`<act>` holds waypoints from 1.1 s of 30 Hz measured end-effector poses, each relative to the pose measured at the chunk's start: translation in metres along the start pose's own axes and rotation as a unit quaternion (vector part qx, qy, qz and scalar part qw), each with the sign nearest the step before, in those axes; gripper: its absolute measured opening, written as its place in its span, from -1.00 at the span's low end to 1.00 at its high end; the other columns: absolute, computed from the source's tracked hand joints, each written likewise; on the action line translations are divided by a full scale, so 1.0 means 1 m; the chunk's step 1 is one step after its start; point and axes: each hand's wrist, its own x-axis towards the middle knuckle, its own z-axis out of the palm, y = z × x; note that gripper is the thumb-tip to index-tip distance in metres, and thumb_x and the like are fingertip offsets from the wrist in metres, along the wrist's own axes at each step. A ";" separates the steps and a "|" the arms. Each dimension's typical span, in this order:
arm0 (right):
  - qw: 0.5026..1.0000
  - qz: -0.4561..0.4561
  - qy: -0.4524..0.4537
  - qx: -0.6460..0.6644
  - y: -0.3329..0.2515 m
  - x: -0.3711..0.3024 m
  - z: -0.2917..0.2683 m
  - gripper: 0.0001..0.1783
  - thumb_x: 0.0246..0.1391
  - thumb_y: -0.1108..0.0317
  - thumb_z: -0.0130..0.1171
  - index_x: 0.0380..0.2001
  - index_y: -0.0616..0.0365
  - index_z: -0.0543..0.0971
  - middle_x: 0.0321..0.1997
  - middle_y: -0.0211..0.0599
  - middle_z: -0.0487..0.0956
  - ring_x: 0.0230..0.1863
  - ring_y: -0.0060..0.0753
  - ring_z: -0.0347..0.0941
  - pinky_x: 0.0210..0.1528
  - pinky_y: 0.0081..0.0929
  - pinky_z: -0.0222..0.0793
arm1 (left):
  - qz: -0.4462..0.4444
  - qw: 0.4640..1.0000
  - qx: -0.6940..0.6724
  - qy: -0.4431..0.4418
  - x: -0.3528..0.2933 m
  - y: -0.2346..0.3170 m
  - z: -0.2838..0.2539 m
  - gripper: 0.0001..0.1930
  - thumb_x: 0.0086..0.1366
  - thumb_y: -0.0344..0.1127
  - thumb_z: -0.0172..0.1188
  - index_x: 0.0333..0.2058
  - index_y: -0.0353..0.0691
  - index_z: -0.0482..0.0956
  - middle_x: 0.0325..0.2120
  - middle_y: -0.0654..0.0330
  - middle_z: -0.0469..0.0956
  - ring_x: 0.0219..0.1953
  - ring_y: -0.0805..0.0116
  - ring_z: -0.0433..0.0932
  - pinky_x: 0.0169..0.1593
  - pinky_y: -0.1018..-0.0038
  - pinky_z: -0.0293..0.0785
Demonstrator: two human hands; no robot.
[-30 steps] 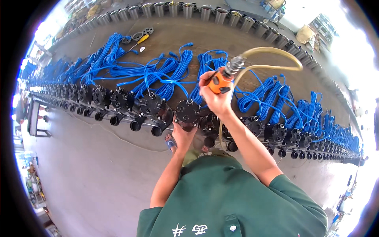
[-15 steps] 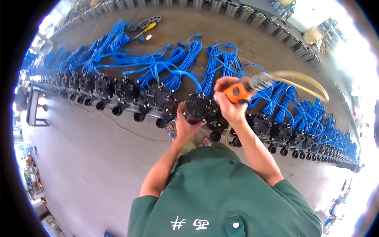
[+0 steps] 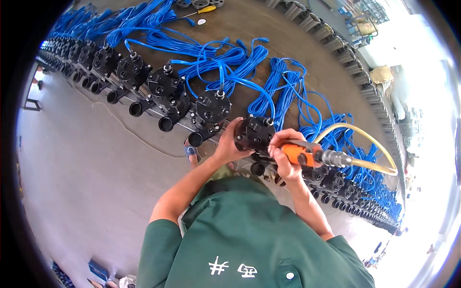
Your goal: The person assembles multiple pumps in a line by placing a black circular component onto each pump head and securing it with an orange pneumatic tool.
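Note:
My left hand (image 3: 230, 143) is wrapped round the left side of a round black pump (image 3: 257, 132) with a blue cable rising from its top. In my right hand (image 3: 285, 152), at that pump's right side, is an orange air blow gun (image 3: 297, 153). Its metal fitting and yellow hose (image 3: 372, 168) point away to the right, and its tip is hidden by my fingers and the pump. Just left of my left hand stands another black pump (image 3: 212, 108), its short pipe opening facing me.
A long row of similar black pumps (image 3: 133, 69) runs along the brown table's (image 3: 240, 21) near edge. Bundled blue cables (image 3: 206, 53) lie behind them. A yellow-handled screwdriver (image 3: 205, 9) rests at the back, and metal cylinders (image 3: 336, 43) line the far side.
My right hand has come down and turned, bringing the orange air blow gun sideways against the held pump. My left hand stays on the pump. The view has tilted.

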 end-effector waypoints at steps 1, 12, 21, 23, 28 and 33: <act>1.000 -0.008 -0.001 0.023 -0.003 -0.001 0.002 -0.65 -0.01 0.52 0.14 -0.09 0.26 0.42 -0.32 -0.15 0.50 -0.49 -0.47 0.42 -0.39 -0.47 0.46 | -0.002 1.000 -0.003 -0.003 0.000 0.001 -0.001 0.20 -0.28 -0.19 0.67 0.33 -0.29 0.12 0.12 -0.07 0.43 0.14 0.02 0.50 0.23 0.23 0.42; 0.995 -0.063 -0.064 0.033 0.019 0.045 0.051 -0.75 -0.04 0.55 0.22 -0.22 0.32 0.52 -0.34 -0.25 0.58 -0.44 -0.57 0.50 -0.32 -0.60 0.47 | -0.002 0.998 -0.066 -0.007 -0.004 -0.021 0.006 0.20 -0.30 -0.26 0.67 0.33 -0.30 0.12 0.10 -0.10 0.39 0.17 -0.01 0.44 0.23 0.21 0.41; 0.995 -0.086 0.055 0.010 -0.002 0.084 0.057 -0.63 -0.02 0.57 0.06 -0.07 0.26 0.42 -0.28 -0.18 0.50 -0.46 -0.47 0.41 -0.31 -0.39 0.46 | 0.022 0.997 -0.074 -0.007 -0.005 -0.037 0.005 0.26 -0.28 -0.19 0.65 0.39 -0.25 0.05 0.08 -0.06 0.46 0.01 0.01 0.55 0.13 0.24 0.49; 0.994 -0.079 0.068 -0.031 0.011 0.088 0.053 -0.66 0.02 0.60 0.05 -0.07 0.25 0.42 -0.28 -0.19 0.49 -0.44 -0.46 0.42 -0.28 -0.39 0.47 | -0.025 0.996 -0.080 -0.044 -0.003 -0.031 0.001 0.24 -0.26 -0.21 0.64 0.38 -0.30 0.05 0.09 -0.05 0.48 -0.01 0.04 0.60 0.10 0.28 0.53; 0.997 -0.046 0.053 -0.026 0.032 0.094 0.046 -0.69 0.04 0.57 0.06 -0.10 0.25 0.41 -0.29 -0.18 0.49 -0.43 -0.47 0.42 -0.27 -0.39 0.48 | -0.091 0.978 -0.162 -0.098 0.003 -0.029 -0.003 0.07 -0.26 -0.29 0.60 0.24 -0.36 0.18 0.03 0.07 0.43 0.07 0.26 0.46 0.24 0.35 0.35; 0.994 -0.055 0.081 -0.058 0.023 0.097 0.046 -0.66 0.00 0.55 0.07 -0.09 0.32 0.40 -0.32 -0.16 0.50 -0.48 -0.48 0.41 -0.32 -0.38 0.47 | -0.100 0.975 -0.170 -0.106 0.002 -0.026 0.001 0.10 -0.27 -0.27 0.61 0.27 -0.35 0.16 0.09 0.05 0.42 0.14 0.24 0.45 0.27 0.35 0.34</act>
